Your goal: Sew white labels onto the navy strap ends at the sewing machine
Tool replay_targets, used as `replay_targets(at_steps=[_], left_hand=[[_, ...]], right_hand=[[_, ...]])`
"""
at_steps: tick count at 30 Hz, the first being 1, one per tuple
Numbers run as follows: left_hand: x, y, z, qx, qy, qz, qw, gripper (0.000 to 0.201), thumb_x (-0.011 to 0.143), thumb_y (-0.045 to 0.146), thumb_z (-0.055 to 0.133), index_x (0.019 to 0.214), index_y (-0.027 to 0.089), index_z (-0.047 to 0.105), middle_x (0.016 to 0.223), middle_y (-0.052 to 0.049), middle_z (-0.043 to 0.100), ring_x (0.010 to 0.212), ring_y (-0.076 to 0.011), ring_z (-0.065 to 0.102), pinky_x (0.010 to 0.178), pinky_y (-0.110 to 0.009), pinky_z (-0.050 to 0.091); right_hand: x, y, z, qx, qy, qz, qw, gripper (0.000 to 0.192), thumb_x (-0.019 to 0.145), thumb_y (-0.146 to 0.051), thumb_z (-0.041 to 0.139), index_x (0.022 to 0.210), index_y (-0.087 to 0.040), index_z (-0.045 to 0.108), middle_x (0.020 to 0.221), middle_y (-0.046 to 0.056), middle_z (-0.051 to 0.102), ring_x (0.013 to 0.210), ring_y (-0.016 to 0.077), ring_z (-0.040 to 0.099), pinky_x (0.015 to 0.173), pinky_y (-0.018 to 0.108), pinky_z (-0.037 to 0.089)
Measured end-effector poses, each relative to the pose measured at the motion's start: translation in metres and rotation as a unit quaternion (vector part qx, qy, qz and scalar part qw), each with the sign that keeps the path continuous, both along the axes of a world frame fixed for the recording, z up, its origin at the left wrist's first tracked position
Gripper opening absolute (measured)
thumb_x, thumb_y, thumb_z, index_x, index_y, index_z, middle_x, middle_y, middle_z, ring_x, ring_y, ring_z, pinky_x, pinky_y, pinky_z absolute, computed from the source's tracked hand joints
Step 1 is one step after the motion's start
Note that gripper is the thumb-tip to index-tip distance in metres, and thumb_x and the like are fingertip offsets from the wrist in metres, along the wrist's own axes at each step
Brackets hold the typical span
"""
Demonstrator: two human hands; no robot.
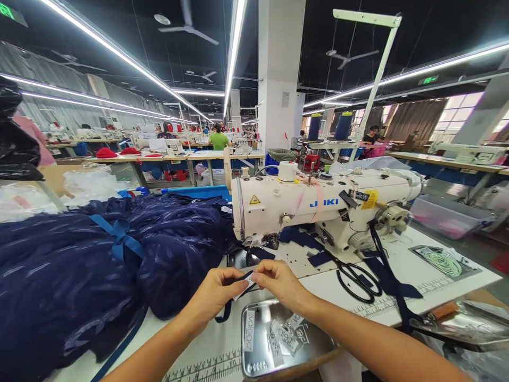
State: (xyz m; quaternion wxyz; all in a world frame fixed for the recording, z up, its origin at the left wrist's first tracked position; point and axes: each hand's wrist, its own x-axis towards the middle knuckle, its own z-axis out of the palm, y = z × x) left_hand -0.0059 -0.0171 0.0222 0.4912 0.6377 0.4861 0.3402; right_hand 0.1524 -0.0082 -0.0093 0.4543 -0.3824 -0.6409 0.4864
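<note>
My left hand [217, 292] and my right hand [278, 281] meet in front of the needle of a white sewing machine [318, 204]. Together they pinch a small white label [243, 287] against a narrow navy strap [228, 307] that hangs down from my left hand. Just below my hands a shiny metal tray [254, 361] holds several white printed labels [288, 334]. A large heap of navy fabric [79, 265] tied with a blue ribbon lies to the left of my left hand.
Black scissors [358, 278] and navy strips [392, 276] lie on the white table right of the machine. Two thread cones [329, 126] stand on a rack behind it. Other workers sit at rows of sewing tables [214, 155] further back. A white pillar [280, 74] rises behind.
</note>
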Motion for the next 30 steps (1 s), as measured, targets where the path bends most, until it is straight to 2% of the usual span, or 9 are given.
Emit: replay_targets(at_steps=[3,5,7,9,11,13,17,22,30], left_hand=[[-0.004,0.005,-0.005,0.069,0.086,-0.035,0.993,0.023,0.068,0.035,0.057,0.057,0.015,0.061,0.052,0.003,0.047,0.050,-0.0092,0.040,0.050,-0.022,0.031],[-0.007,0.012,-0.010,0.213,0.169,-0.046,0.961,0.020,0.074,0.026,0.051,0.061,0.015,0.061,0.057,0.001,0.052,0.054,-0.0111,0.046,0.053,-0.023,0.035],[-0.007,0.021,-0.015,0.417,0.252,-0.055,0.871,0.024,0.080,0.016,0.041,0.066,0.014,0.061,0.063,-0.002,0.055,0.057,-0.0124,0.048,0.055,-0.025,0.036],[-0.004,0.032,-0.020,0.588,0.316,-0.084,0.740,0.031,0.083,0.009,0.033,0.070,0.014,0.060,0.064,-0.004,0.056,0.056,-0.0133,0.047,0.054,-0.026,0.035],[0.001,0.043,-0.023,0.665,0.369,-0.125,0.637,0.033,0.083,0.003,0.030,0.069,0.013,0.059,0.062,-0.004,0.055,0.054,-0.0138,0.046,0.053,-0.028,0.033],[0.005,0.051,-0.026,0.676,0.412,-0.162,0.589,0.030,0.081,0.001,0.033,0.068,0.012,0.058,0.061,-0.004,0.054,0.054,-0.0141,0.046,0.053,-0.028,0.032],[0.003,0.059,-0.036,0.658,0.456,-0.214,0.560,0.018,0.079,0.005,0.043,0.071,0.012,0.058,0.062,-0.004,0.057,0.058,-0.0151,0.047,0.057,-0.029,0.031],[-0.003,0.059,-0.046,0.674,0.447,-0.223,0.544,0.019,0.079,0.009,0.047,0.062,0.012,0.055,0.058,-0.002,0.056,0.054,-0.0140,0.044,0.055,-0.030,0.027],[-0.003,0.055,-0.048,0.677,0.472,-0.197,0.529,0.015,0.078,0.011,0.051,0.065,0.012,0.056,0.060,-0.002,0.056,0.057,-0.0153,0.047,0.056,-0.030,0.027]], right_hand=[[0.019,0.010,0.002,0.065,-0.135,0.027,0.988,0.012,0.075,-0.026,0.055,0.072,-0.016,0.060,0.065,-0.002,0.058,0.063,0.0109,0.054,0.059,0.022,0.040],[0.041,0.023,0.006,0.140,-0.310,-0.019,0.940,0.011,0.078,-0.022,0.052,0.078,-0.016,0.062,0.075,0.000,0.062,0.070,0.0117,0.057,0.061,0.021,0.041],[0.064,0.039,0.012,0.194,-0.496,-0.117,0.838,0.014,0.081,-0.018,0.049,0.079,-0.017,0.062,0.080,0.002,0.063,0.075,0.0125,0.058,0.066,0.021,0.041],[0.083,0.056,0.016,0.189,-0.560,-0.181,0.786,0.016,0.082,-0.013,0.045,0.082,-0.015,0.061,0.086,0.007,0.063,0.081,0.0171,0.058,0.069,0.026,0.042],[0.094,0.068,0.017,0.175,-0.592,-0.216,0.757,0.016,0.082,-0.013,0.045,0.084,-0.013,0.060,0.089,0.012,0.062,0.086,0.0222,0.057,0.071,0.031,0.042],[0.099,0.076,0.014,0.164,-0.619,-0.237,0.731,0.013,0.081,-0.015,0.047,0.086,-0.012,0.059,0.092,0.014,0.061,0.090,0.0253,0.056,0.072,0.034,0.042],[0.102,0.082,0.003,0.134,-0.662,-0.254,0.693,0.016,0.079,-0.011,0.047,0.091,-0.011,0.057,0.095,0.017,0.059,0.088,0.0255,0.057,0.068,0.032,0.044],[0.108,0.088,-0.004,0.105,-0.697,-0.231,0.671,0.018,0.079,-0.009,0.043,0.083,-0.009,0.060,0.091,0.017,0.059,0.078,0.0240,0.061,0.060,0.029,0.044],[0.099,0.071,0.010,0.117,-0.721,-0.258,0.632,0.025,0.078,-0.001,0.038,0.090,-0.006,0.060,0.089,0.018,0.060,0.081,0.0235,0.060,0.062,0.027,0.043]])
